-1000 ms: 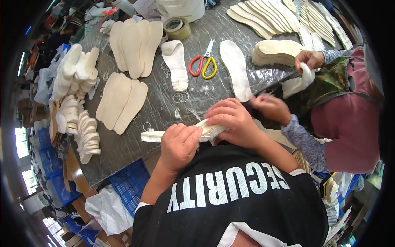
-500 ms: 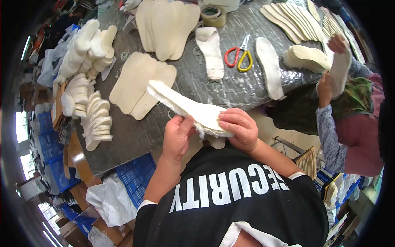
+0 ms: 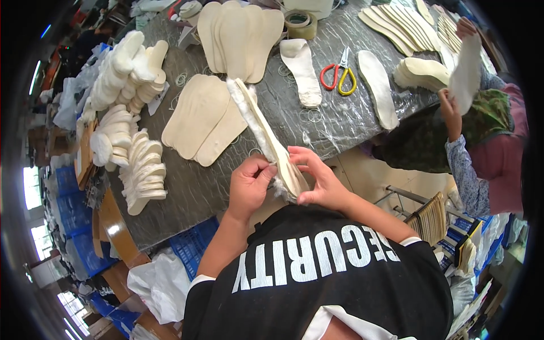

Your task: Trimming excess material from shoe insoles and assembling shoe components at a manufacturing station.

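A pair of cream fleece insoles (image 3: pixel 271 141), pressed together and turned edge-on, is held in front of my chest at the table's near edge. White fluff sticks out along their left side and at the lower end. My left hand (image 3: pixel 252 182) pinches the left edge near that lower end, thumb against the fleece. Around the right side curls my right hand (image 3: pixel 320 180), its fingers on the upper part and its thumb near the bottom. Just beyond lies a fanned stack of flat beige insoles (image 3: pixel 195 119), with another stack (image 3: pixel 241 39) behind it.
On the dark plastic-covered table (image 3: pixel 187 221) lie red-and-yellow-handled scissors (image 3: pixel 339 76), single insoles (image 3: pixel 377 88), tape rolls (image 3: pixel 300 24) and fluffy insole piles (image 3: pixel 144 170) at left. At right, a co-worker's hand (image 3: pixel 450 110) holds a white insole. A blue crate (image 3: pixel 192 243) sits below the table edge.
The insoles have turned from lying face-up to edge-on, their far end swinging right and away. My right hand has shifted from flat on top to the side edge. The co-worker's insole has turned.
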### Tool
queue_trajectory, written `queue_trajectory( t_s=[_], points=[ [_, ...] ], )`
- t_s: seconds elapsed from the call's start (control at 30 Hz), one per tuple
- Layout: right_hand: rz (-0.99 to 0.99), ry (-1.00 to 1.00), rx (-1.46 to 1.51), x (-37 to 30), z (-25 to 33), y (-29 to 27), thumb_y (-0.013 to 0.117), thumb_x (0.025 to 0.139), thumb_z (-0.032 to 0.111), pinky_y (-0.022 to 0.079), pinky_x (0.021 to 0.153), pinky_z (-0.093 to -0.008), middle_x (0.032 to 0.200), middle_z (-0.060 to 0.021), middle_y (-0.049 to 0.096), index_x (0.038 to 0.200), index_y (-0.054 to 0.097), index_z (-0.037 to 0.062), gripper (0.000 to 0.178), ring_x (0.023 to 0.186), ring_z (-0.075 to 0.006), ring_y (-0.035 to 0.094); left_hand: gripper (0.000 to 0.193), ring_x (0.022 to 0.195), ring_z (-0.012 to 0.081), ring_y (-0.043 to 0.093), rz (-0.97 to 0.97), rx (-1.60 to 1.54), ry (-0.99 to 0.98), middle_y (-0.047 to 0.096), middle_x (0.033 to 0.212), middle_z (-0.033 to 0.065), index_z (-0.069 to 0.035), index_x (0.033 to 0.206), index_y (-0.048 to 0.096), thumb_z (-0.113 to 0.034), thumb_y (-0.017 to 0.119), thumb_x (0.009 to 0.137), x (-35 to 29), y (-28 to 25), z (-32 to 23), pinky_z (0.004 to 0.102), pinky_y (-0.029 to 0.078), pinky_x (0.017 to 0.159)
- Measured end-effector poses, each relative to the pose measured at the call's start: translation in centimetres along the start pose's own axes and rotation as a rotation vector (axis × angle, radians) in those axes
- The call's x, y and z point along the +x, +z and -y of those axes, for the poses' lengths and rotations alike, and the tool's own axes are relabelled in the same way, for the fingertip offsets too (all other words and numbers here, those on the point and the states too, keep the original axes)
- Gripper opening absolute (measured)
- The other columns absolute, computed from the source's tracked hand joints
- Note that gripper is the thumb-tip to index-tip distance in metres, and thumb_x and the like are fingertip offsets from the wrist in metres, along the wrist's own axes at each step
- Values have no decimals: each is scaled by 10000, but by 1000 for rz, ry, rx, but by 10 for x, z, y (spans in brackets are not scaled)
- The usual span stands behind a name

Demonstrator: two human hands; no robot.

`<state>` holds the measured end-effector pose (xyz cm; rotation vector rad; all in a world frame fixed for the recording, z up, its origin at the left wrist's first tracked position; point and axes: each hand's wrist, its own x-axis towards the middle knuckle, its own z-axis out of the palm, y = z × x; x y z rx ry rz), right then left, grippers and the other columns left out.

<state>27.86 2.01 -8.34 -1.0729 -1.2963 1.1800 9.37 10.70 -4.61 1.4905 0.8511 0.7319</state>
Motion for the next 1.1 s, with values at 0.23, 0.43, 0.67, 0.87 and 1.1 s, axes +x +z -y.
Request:
queue_trajectory(
  t_s=[0.23,0.43,0.67,0.87,1.1],
  points=[
    [78,401,452,23,17,8,804,736,257,405,993,-374,1309,-144,456,1416,255,50,897,1197,-251,480,48,767,110,564,66,0,-34,625,852,50,19,858,632,-27,638,871,-2,8,-3,247,455,700],
    [136,345,712,21,8,5,652,822,168,348,1024,-341,1298,-95,456,1431,235,48,748,1210,-184,436,46,795,106,571,95,-62,-104,637,884,43,20,863,644,-23,631,876,-3,10,5,248,460,729],
    [96,310,573,21,8,0,568,791,106,344,1017,-325,1272,-87,463,1424,243,48,713,1187,-174,441,109,862,115,584,95,-47,-163,649,936,50,15,922,650,-83,601,924,-1,15,7,258,460,797],
    [61,333,601,20,3,-6,616,800,122,382,1001,-352,1298,-106,438,1421,248,62,724,1184,-192,452,223,778,100,573,93,-224,-316,632,864,47,28,945,615,-195,598,948,3,18,3,264,471,718],
    [87,340,649,16,0,-8,717,822,236,341,1052,-363,1367,-119,395,1447,227,98,806,1266,-223,410,184,713,101,584,39,48,-184,648,752,55,8,945,662,-171,653,902,15,32,-7,263,477,638]
  ],
)
